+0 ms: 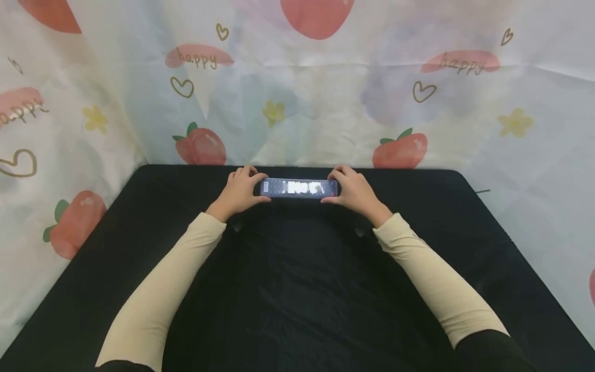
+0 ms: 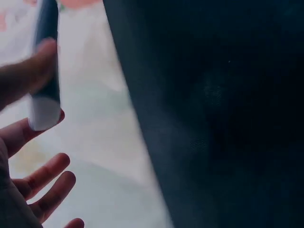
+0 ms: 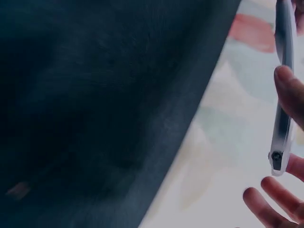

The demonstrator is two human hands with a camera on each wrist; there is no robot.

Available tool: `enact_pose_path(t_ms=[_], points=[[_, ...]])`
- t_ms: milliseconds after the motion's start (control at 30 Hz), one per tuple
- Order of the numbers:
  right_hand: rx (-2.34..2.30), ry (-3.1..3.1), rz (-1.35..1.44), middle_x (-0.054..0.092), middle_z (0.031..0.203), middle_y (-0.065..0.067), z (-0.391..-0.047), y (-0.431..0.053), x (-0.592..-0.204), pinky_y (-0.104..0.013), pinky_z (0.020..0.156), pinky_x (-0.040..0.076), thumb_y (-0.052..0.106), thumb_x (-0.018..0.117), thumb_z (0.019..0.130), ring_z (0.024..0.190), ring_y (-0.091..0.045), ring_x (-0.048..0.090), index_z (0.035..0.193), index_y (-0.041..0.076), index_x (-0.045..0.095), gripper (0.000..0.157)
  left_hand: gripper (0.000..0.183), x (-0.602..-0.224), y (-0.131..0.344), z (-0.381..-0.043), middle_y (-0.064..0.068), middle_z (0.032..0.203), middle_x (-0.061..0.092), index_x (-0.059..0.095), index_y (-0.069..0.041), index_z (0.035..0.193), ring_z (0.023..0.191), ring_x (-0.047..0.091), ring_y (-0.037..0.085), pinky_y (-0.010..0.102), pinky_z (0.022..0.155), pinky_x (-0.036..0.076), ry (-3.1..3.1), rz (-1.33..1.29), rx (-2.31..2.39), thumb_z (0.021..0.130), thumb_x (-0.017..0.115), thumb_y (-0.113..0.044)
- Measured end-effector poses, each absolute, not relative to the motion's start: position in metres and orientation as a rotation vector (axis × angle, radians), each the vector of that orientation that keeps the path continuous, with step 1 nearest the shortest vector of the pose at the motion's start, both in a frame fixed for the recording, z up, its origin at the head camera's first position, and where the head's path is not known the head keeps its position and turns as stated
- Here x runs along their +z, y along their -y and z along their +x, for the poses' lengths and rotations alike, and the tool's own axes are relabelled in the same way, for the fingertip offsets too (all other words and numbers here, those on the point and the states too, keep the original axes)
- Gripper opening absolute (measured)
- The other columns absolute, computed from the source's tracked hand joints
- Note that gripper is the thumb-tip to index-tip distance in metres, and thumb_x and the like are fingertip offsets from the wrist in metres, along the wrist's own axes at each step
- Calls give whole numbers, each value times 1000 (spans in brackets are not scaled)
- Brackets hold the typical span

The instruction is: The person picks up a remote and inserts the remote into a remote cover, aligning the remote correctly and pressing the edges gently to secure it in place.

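Note:
A long, slim remote control (image 1: 298, 188) with rows of small buttons is held level over the far part of the black table, its glossy face catching bright glare. My left hand (image 1: 239, 191) pinches its left end between thumb and fingers, and my right hand (image 1: 355, 191) grips the right end likewise. From the left wrist, the remote (image 2: 50, 85) appears edge-on with a pale rounded end; the thumb lies across it and the other fingers spread below. In the right wrist view, the thumb presses the side of the remote (image 3: 283, 126), close above its end.
Black cloth covers the table (image 1: 297, 289), whose far edge runs just behind the hands. A pale curtain (image 1: 316, 93) printed with strawberries, hearts and flowers hangs behind the table and along both sides.

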State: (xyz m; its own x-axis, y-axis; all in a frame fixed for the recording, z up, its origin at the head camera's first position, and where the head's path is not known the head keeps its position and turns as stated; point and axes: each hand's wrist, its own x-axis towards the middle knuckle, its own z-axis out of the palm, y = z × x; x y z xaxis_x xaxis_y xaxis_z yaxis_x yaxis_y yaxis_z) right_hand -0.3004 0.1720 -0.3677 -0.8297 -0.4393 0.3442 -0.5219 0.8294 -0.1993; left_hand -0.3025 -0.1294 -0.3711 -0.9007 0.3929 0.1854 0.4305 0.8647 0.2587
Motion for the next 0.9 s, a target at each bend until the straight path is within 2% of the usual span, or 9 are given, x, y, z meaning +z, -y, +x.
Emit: enact_pose_path(t_ms=[167, 300, 467, 667, 800, 900], points=[[364, 2860, 671, 53, 118, -15, -337, -155, -381, -53, 91, 40, 39, 80, 70, 106, -32, 53, 109, 6, 61, 54, 64, -388, 131, -341, 21, 138, 34, 45, -15, 139, 126, 32, 39, 55, 101, 27, 3124, -453, -704, 83, 70, -33], [332, 2957, 618, 53, 117, -16, -357, -144, -389, -55, 92, 39, 40, 78, 73, 109, -31, 51, 111, 7, 61, 53, 65, -400, 133, -360, 23, 143, 29, 41, -18, 142, 127, 29, 40, 53, 99, 28, 3227, -311, -762, 85, 68, -35], [301, 3053, 537, 51, 122, -17, -370, -134, -400, -56, 94, 36, 41, 74, 77, 115, -33, 48, 118, 9, 61, 53, 62, -413, 136, -369, 24, 149, 18, 39, -21, 143, 135, 17, 41, 55, 101, 22, 3263, -198, -863, 87, 65, -34], [309, 3156, 464, 49, 130, -20, -374, -129, -415, -60, 99, 34, 42, 69, 81, 122, -38, 44, 125, 11, 57, 54, 64, -427, 140, -367, 18, 156, 2, 33, -28, 146, 142, 2, 40, 59, 104, 12, 3271, -146, -971, 89, 63, -34], [385, 3207, 430, 44, 136, -22, -376, -131, -417, -64, 102, 29, 40, 67, 83, 126, -41, 40, 131, 11, 53, 58, 72, -429, 140, -370, 15, 158, -3, 21, -30, 150, 144, -2, 39, 60, 107, 8, 3292, -164, -951, 90, 60, -36], [488, 3212, 412, 33, 146, -23, -376, -135, -413, -66, 106, 23, 41, 67, 84, 135, -43, 31, 141, 12, 40, 69, 86, -424, 140, -372, 16, 158, -7, 3, -27, 152, 145, -5, 37, 60, 111, 3, 3309, -169, -947, 89, 61, -38]])
